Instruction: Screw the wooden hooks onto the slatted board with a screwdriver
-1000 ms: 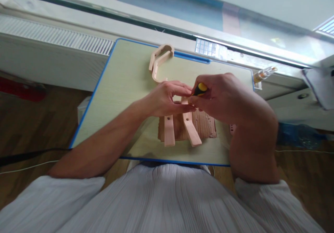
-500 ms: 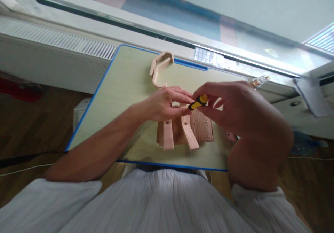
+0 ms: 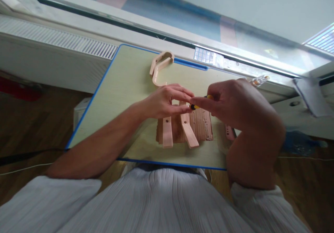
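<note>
My right hand [image 3: 224,99] is closed around a yellow and black screwdriver [image 3: 194,107], with most of its handle hidden in the fingers. My left hand [image 3: 169,100] reaches over the far part of a pale wooden piece [image 3: 190,135], its thumb and fingers gripping it beside the screwdriver's front end. The screwdriver's tip is hidden. A second pale wooden piece [image 3: 167,133] with a dark hole lies to the left, partly under the same hand. Beneath both pieces is a brown wooden board [image 3: 202,126] with small metallic specks on its right side.
Two curved wooden hooks [image 3: 163,64] lie at the table's far side, near a blue groove [image 3: 190,64]. The blue-edged table [image 3: 117,86] stands against a windowsill. A pink object [image 3: 230,132] is by my right forearm. A clear-handled tool [image 3: 260,80] shows beyond my right hand.
My right hand has turned about the screwdriver, its index finger now stretched along it and covering more of the handle. The left hand and the wooden pieces stay nearly in place.
</note>
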A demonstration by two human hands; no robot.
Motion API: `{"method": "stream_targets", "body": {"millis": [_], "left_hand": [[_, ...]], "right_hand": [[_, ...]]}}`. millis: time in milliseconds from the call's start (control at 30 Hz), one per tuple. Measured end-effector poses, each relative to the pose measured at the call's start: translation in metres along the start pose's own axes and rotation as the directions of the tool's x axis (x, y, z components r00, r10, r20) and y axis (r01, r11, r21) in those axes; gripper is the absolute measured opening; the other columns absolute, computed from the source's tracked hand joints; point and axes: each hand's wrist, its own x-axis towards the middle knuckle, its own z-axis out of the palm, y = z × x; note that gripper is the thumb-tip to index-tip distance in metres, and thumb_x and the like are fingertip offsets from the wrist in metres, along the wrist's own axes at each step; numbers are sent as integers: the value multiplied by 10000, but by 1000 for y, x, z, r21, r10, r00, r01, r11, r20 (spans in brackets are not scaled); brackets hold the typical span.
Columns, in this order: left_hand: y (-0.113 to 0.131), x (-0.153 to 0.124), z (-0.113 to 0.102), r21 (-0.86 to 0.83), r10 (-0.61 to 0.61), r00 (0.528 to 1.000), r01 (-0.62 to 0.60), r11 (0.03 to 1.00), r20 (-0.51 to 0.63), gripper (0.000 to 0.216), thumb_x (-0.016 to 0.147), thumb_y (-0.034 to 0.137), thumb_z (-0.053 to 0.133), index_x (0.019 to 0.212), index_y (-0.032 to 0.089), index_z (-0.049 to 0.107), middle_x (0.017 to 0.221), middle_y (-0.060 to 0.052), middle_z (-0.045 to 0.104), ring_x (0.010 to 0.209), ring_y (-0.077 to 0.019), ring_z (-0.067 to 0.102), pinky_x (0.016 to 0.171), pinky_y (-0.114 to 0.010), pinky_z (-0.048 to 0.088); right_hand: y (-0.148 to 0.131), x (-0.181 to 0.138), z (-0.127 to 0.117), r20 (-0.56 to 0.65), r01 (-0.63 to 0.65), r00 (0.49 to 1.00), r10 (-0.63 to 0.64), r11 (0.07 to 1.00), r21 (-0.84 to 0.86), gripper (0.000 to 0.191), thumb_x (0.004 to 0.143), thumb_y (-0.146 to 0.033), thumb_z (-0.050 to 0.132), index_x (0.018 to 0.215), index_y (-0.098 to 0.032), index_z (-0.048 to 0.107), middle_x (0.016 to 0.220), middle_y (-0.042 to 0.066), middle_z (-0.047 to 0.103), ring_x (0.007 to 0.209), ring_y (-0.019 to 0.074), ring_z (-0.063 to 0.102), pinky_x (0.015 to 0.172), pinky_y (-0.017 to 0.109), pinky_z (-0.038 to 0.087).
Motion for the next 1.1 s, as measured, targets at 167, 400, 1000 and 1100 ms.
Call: {"method": "stream_targets", "body": {"millis": [167,400,1000,1100], "left_hand": [[0,3,-4,-4,6,998,-6,1000,62,253,976,350,865,1224,333,909,1297,-72,876,1219,-244,803,1132,-409,598],[-1,1,3,-91,16,998,-21,996,-57,324,879,326,964,1200,305,917,1287,-100,871,1171,-242,811,1076,-387,618],[3,0,2,-141,-55,996,45,989,-72,279,888,342,932,1156,271,905,1280,-114,852,1163,-248,785,1050,-396,624],[11,0,2,-123,-147,985,135,983,-91,281,911,317,867,1176,222,854,1241,-99,841,1141,-238,781,1037,-383,622]], "right_hand": [[8,-5,-4,6,205,978,-211,958,202,243,963,-433,771,1131,-265,824,886,37,811,760,226,733,728,373,487],[4,-2,-3,-42,157,987,-154,982,100,160,959,-372,731,946,-248,832,799,46,798,730,227,705,707,366,443],[3,-5,-8,-17,204,979,-204,964,168,168,973,-311,706,1061,-262,841,875,41,829,806,247,760,766,390,509],[3,-4,-6,-8,143,990,-143,983,119,165,961,-376,734,1024,-257,829,870,55,825,802,253,742,754,388,474]]}}
